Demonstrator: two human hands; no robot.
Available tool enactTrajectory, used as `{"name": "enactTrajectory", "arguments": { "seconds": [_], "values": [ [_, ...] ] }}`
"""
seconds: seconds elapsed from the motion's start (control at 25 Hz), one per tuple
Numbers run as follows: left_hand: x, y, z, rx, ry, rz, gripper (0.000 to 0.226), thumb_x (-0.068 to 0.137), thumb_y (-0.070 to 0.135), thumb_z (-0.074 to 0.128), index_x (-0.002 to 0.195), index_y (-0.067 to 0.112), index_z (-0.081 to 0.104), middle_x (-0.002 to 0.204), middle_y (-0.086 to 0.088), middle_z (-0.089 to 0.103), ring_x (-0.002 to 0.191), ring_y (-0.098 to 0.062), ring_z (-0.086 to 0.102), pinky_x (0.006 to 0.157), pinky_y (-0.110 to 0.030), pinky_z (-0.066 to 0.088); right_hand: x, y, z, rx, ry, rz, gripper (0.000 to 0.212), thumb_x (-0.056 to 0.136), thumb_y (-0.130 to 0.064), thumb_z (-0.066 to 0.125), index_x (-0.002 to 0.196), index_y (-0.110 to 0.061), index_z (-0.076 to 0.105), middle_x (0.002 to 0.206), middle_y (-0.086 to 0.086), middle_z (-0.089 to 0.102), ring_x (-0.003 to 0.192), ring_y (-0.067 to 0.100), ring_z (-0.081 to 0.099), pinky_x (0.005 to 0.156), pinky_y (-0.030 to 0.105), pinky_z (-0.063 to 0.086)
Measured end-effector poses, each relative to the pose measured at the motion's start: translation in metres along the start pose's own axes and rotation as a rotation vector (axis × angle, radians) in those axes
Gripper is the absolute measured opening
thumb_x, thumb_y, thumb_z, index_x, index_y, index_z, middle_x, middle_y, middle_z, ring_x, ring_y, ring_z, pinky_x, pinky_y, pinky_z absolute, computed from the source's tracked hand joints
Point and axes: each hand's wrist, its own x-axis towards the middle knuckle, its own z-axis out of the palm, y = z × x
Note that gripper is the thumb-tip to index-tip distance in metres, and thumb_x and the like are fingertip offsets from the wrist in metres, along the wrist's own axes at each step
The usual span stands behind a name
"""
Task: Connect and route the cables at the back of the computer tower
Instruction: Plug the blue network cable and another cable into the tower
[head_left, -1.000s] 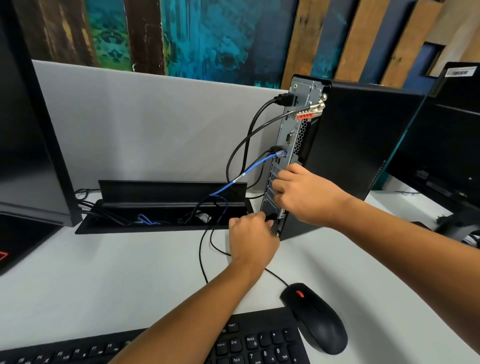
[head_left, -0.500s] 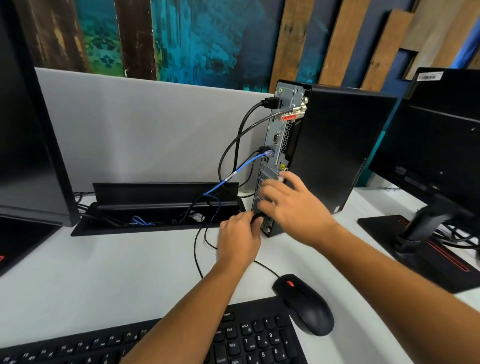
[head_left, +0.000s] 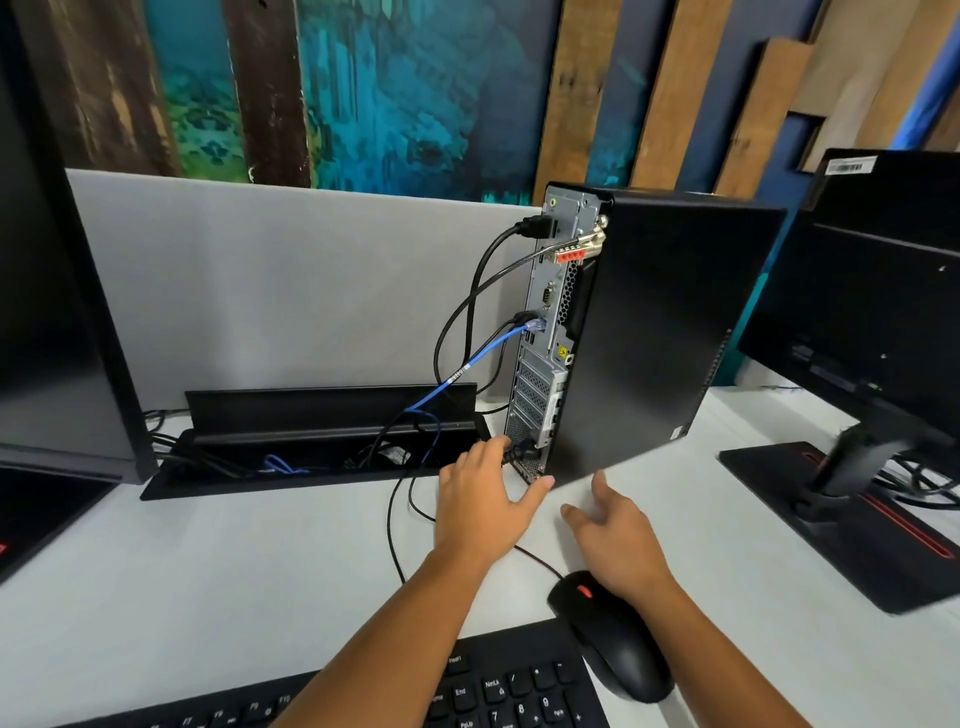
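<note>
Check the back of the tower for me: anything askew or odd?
Nothing looks damaged. The tower stands upright, the blue cable is plugged in mid-panel, and the left hand is at the black plug low down.

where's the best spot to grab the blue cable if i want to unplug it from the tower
Pinch the blue cable at its clear plug, where it enters the rear panel of the tower, coming from the left. The plug is rigid and sticks out leftward; the cord behind it droops loosely toward the desk tray.

Your left hand (head_left: 480, 501) covering the black plug (head_left: 519, 453) at the tower's (head_left: 670, 332) base so its seating can't be told, keyboard (head_left: 498, 691) cut off by the bottom edge, right monitor's stand (head_left: 852, 467) blurred, port labels too small for you to read.
</note>
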Motion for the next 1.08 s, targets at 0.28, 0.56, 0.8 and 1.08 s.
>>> {"name": "enactTrajectory", "arguments": {
  "seconds": [0.28,0.56,0.8,1.08],
  "values": [
    [0.008,0.007,-0.003,-0.02,-0.038,-0.054,0.056,0.096,0.047,0.056,0.146,0.026,0.04,0.131,0.005,0.061,0.124,-0.023,0.05,0.106,-0.035,0.036,0.015,0.008,0.012,0.014,-0.148,-0.033,0.082,0.091,-0.047,0.062,0.157,-0.034,0.017,0.161,-0.012,0.029,0.149,0.024,0.025,0.12,0.038,0.021],
    [0.022,-0.005,0.01,-0.243,0.015,-0.266,0.039,0.099,0.04,0.047,0.137,0.034,0.048,0.132,0.012,0.058,0.12,-0.017,0.053,0.1,-0.04,0.047,0.031,-0.005,0.012,-0.119,-0.146,-0.159,0.08,0.092,-0.041,0.061,0.157,-0.034,0.016,0.165,-0.007,0.018,0.152,0.014,0.018,0.122,0.032,0.013],
    [0.039,-0.009,0.015,-0.285,0.051,-0.344,0.031,0.095,0.042,0.047,0.124,0.034,0.051,0.123,0.012,0.057,0.113,-0.017,0.056,0.094,-0.042,0.051,0.049,-0.004,0.022,-0.214,-0.141,-0.223,0.08,0.091,-0.047,0.057,0.157,-0.037,0.012,0.164,-0.007,0.021,0.153,0.007,0.009,0.121,0.031,0.011],
    [0.048,-0.007,0.015,-0.288,0.019,-0.389,0.064,0.085,0.081,0.029,0.125,0.035,0.049,0.127,0.012,0.053,0.112,-0.021,0.056,0.098,-0.046,0.047,0.06,-0.002,0.025,-0.15,-0.091,-0.23,0.067,0.093,-0.048,0.052,0.154,-0.039,0.026,0.16,-0.008,0.033,0.148,0.014,0.028,0.119,0.031,0.021]
  ]
}}
